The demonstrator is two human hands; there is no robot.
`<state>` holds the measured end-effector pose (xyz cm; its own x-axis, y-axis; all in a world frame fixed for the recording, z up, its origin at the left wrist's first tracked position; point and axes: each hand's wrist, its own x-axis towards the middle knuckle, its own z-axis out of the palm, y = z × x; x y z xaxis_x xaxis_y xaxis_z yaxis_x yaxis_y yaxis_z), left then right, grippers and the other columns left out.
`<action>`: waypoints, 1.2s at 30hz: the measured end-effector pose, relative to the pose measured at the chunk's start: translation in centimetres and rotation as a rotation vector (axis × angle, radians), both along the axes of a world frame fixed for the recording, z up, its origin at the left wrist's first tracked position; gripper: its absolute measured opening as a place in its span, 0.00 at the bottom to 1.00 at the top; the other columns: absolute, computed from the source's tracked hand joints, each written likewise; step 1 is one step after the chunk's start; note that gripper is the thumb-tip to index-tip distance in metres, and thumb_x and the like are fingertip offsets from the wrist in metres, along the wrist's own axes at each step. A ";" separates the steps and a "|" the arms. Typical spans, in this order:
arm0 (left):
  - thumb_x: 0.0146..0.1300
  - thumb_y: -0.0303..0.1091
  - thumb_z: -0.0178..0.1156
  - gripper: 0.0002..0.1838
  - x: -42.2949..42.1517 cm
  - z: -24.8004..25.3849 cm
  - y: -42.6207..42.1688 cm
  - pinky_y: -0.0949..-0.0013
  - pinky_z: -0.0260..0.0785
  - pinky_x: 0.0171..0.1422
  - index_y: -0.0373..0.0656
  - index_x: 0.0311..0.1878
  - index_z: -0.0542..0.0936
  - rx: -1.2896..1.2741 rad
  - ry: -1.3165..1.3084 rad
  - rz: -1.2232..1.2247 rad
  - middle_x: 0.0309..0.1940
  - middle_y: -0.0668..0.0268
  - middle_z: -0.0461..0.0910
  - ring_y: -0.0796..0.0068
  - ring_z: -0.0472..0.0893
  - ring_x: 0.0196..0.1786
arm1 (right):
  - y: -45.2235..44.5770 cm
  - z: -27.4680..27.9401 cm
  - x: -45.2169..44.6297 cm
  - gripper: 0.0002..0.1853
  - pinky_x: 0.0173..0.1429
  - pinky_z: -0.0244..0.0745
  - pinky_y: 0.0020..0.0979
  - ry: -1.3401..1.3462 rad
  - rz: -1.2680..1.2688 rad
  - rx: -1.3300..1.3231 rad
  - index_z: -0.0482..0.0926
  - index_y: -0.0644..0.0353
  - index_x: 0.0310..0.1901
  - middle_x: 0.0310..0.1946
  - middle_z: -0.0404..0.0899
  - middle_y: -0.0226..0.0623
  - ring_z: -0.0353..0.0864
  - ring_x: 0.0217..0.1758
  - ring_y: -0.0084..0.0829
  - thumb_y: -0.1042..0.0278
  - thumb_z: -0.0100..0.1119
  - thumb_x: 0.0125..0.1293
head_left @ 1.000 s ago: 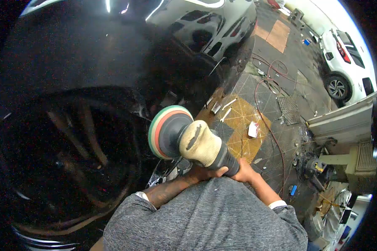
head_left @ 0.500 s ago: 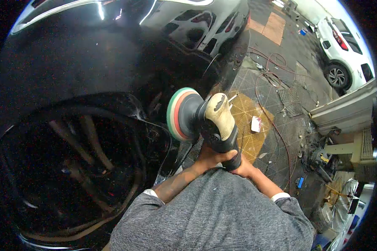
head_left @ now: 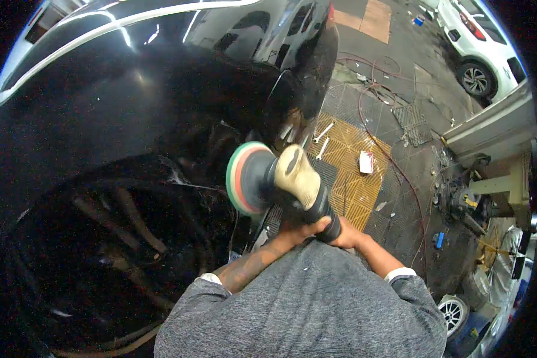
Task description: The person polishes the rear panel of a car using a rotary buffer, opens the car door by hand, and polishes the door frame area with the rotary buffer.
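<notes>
A car polisher (head_left: 297, 176) with a worn beige head cover and a dark body is held in front of my chest. Its round pad (head_left: 244, 179), edged in green, cream and red, faces the glossy black car body (head_left: 131, 113) on the left. Whether the pad touches the panel I cannot tell. My left hand (head_left: 304, 230) is closed round the underside of the polisher's body, thumb on top. Around the rear of its dark handle my right hand (head_left: 347, 231) is closed, its fingers partly hidden.
Two wrenches (head_left: 323, 140) and a white tag-like item (head_left: 366, 161) lie on the yellow floor tiles (head_left: 355, 185). A red hose (head_left: 394, 179) trails across the floor. Farther right stand a white car (head_left: 480, 51), a grey post base (head_left: 495, 176) and a loose wheel (head_left: 453, 314).
The polisher and its pad have shifted left and slightly down in view, both hands still on it. My view has turned a little, bringing the wrenches and loose wheel into clearer sight.
</notes>
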<state>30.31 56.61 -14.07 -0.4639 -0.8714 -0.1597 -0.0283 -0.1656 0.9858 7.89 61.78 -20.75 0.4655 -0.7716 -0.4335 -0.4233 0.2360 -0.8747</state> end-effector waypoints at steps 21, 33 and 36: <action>0.54 0.49 0.75 0.30 -2.5 5.7 -6.4 0.59 0.73 0.61 0.42 0.55 0.79 -0.055 0.186 0.113 0.50 0.61 0.82 0.65 0.81 0.54 | -5.8 11.7 -1.6 0.26 0.46 0.79 0.38 0.151 -0.128 -0.085 0.81 0.63 0.44 0.34 0.86 0.41 0.85 0.37 0.34 0.58 0.75 0.45; 0.53 0.44 0.75 0.34 -6.2 4.5 -9.7 0.59 0.71 0.67 0.41 0.61 0.75 -0.225 0.284 0.269 0.54 0.61 0.80 0.65 0.79 0.58 | -12.7 14.0 -6.4 0.23 0.47 0.80 0.41 0.242 0.130 -0.111 0.83 0.67 0.40 0.32 0.86 0.52 0.88 0.39 0.44 0.59 0.74 0.44; 0.51 0.49 0.76 0.35 -7.5 9.0 -13.8 0.60 0.71 0.64 0.41 0.58 0.76 -0.074 0.284 0.229 0.52 0.62 0.80 0.66 0.79 0.55 | -14.3 13.5 -6.9 0.23 0.48 0.80 0.39 0.230 -0.007 -0.089 0.83 0.66 0.41 0.34 0.87 0.47 0.88 0.39 0.39 0.61 0.75 0.45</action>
